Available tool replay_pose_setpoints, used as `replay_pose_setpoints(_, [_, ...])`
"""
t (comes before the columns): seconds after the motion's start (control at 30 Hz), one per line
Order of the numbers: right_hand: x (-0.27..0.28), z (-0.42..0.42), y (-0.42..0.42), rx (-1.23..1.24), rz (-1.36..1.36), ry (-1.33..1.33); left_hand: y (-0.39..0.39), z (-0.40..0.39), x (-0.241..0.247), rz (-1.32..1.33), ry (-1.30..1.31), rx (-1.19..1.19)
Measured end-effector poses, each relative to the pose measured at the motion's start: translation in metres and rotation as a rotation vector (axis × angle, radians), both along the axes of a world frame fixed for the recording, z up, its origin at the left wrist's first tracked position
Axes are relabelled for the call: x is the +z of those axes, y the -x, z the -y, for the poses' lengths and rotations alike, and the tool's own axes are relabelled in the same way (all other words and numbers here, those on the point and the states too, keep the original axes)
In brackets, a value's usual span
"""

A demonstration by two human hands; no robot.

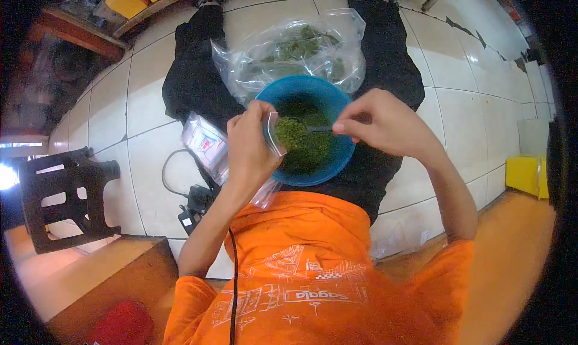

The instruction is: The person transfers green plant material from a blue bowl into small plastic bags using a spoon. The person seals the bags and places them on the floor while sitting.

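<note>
A blue plastic bowl [311,181] with crumbled green dried matter [311,151] in it rests between my thighs. My left hand [253,148] holds a small clear zip-lock bag [273,135] by its mouth at the bowl's left side. The fingers of my right hand [379,123] pinch the handle of a dark spoon [318,129], whose head is over the bowl near the bag's mouth, with green matter about it. Beyond the bowl lies a large clear plastic bag [257,74] with more green matter inside. A pack of printed clear bags [205,142] lies by my left wrist.
Black adapters [198,200] with a cable lie on the white tiled floor [149,164] at the left. Farther left is a black plastic stool [67,196]. A wooden ledge [81,33] is at upper left, a yellow container [524,177] at far right.
</note>
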State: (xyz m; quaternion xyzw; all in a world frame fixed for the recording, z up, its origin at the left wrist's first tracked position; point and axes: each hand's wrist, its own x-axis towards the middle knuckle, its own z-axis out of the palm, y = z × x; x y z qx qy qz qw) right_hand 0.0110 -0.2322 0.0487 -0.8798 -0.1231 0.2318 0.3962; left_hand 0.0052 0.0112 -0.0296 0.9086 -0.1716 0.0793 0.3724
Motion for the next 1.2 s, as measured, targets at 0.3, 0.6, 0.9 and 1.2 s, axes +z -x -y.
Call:
replay_pose_setpoints(0.3, [0.015, -0.028, -0.016, 0.144, 0.186, 0.190, 0.001, -0.002, -0.003, -0.128, -0.086, -0.081])
replay_pose_setpoints(0.6, [0.009, -0.029, -0.014, 0.154, 0.284, 0.138, -0.001, -0.008, 0.006, -0.269, -0.085, -0.117])
replay_pose_setpoints(0.9, [-0.016, -0.047, -0.004, 0.127, 0.191, 0.131, -0.001, -0.008, -0.006, -0.208, -0.175, -0.149])
replay_pose_setpoints(1.2, [-0.017, -0.060, 0.006, 0.069, 0.259, 0.307, -0.010, 0.012, -0.004, -0.105, 0.054, -0.187])
